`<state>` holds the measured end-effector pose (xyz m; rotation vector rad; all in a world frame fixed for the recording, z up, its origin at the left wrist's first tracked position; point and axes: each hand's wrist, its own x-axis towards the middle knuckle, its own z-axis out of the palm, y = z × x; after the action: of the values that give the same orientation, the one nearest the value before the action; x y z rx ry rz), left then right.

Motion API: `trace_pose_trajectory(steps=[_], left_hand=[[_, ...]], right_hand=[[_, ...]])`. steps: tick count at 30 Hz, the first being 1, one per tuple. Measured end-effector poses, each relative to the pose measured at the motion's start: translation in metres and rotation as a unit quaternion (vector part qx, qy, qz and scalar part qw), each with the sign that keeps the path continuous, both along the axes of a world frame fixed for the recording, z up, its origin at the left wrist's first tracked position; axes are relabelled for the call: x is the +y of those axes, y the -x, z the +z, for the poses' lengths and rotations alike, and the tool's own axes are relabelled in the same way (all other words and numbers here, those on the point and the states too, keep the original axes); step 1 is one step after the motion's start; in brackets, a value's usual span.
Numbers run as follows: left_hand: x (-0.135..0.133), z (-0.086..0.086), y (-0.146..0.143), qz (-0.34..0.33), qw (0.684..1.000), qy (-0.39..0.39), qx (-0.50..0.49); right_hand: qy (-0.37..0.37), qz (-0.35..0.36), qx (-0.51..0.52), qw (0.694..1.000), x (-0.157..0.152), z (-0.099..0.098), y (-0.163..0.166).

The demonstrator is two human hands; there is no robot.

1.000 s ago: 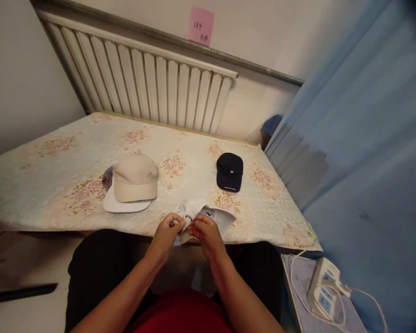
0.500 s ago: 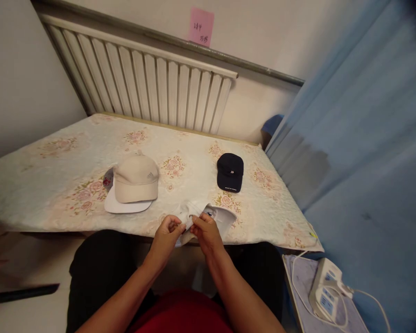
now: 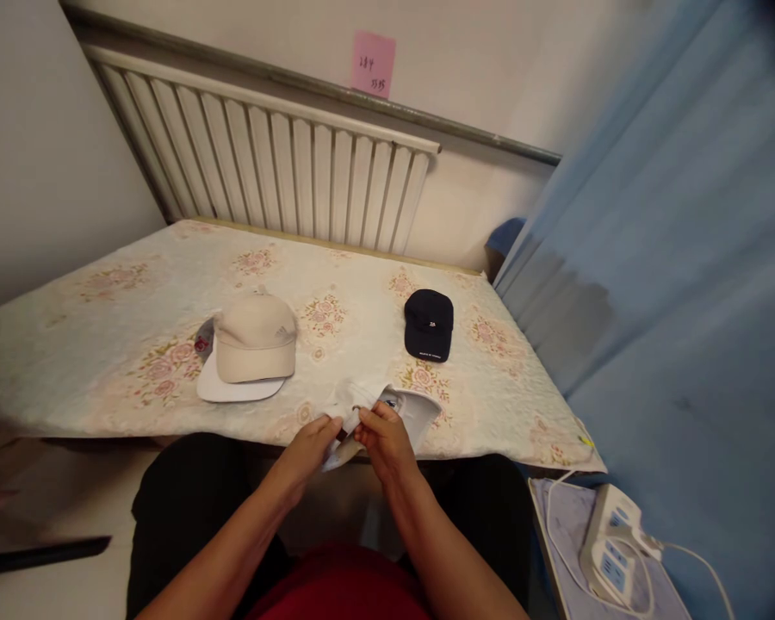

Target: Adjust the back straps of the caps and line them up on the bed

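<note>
A white cap [image 3: 406, 405] lies at the near edge of the floral-covered table [image 3: 103, 344], its back strap pulled toward me. My left hand [image 3: 311, 448] and my right hand [image 3: 382, 439] are both closed on that strap, fingertips almost touching over the edge. Farther left a beige cap [image 3: 255, 344] rests on top of another white cap [image 3: 232, 389]. A navy cap [image 3: 429, 324] sits apart at the back right.
A white slatted radiator [image 3: 284, 164] runs along the wall behind the table, with a pink note [image 3: 373, 64] above it. A blue curtain [image 3: 678, 284] hangs on the right. A white power strip [image 3: 610, 544] with a cord lies on a low surface at lower right.
My hands have shifted slightly along the strap of the white cap and drawn closer together. The view has tilted a little; the other caps stay put.
</note>
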<state>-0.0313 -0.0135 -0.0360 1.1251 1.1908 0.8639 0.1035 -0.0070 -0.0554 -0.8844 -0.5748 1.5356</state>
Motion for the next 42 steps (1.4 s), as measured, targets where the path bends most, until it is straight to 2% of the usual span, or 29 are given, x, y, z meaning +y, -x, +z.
trace_pose_trajectory(steps=[5,8,12,16,22,25,28,32,35,38,40,42], left_hand=[[0.002,-0.008,-0.003,0.033,0.991,0.047,-0.121],[0.002,-0.009,-0.004,0.036,0.987,0.043,-0.148],[0.0,0.0,-0.005,0.033,0.99,0.029,-0.132],[0.0,0.011,-0.005,0.049,0.993,0.026,-0.108],[0.008,0.029,-0.008,0.044,0.994,-0.061,-0.083],[0.011,0.038,-0.011,0.022,0.996,-0.073,-0.054],[0.013,0.045,-0.014,0.008,0.996,-0.084,-0.028],[0.012,0.05,-0.013,0.016,0.989,-0.144,0.01],[0.012,0.047,-0.009,0.052,0.981,-0.183,0.043],[0.011,0.039,-0.005,0.119,0.956,-0.245,0.112],[0.009,0.034,-0.004,0.139,0.91,-0.345,0.183],[0.007,0.032,-0.007,0.109,0.845,-0.454,0.262]], right_hand=[[-0.005,0.032,0.011,0.999,-0.002,0.004,-0.001],[-0.003,0.05,0.007,0.999,-0.001,0.006,-0.003],[0.017,0.051,-0.011,0.999,0.004,0.012,-0.005],[-0.001,0.001,-0.012,1.0,0.007,0.023,-0.004],[-0.046,-0.06,0.012,0.997,0.002,0.038,-0.003],[-0.068,-0.043,0.035,0.996,-0.002,0.042,-0.006],[-0.06,-0.013,0.027,0.998,-0.005,0.045,-0.009],[-0.052,-0.047,0.009,0.997,-0.006,0.048,-0.011],[-0.042,-0.091,0.018,0.995,-0.004,0.051,-0.013],[-0.033,-0.111,0.041,0.992,-0.003,0.053,-0.016],[-0.028,-0.117,0.051,0.991,-0.003,0.054,-0.017],[-0.019,-0.121,0.057,0.991,-0.004,0.055,-0.016]])
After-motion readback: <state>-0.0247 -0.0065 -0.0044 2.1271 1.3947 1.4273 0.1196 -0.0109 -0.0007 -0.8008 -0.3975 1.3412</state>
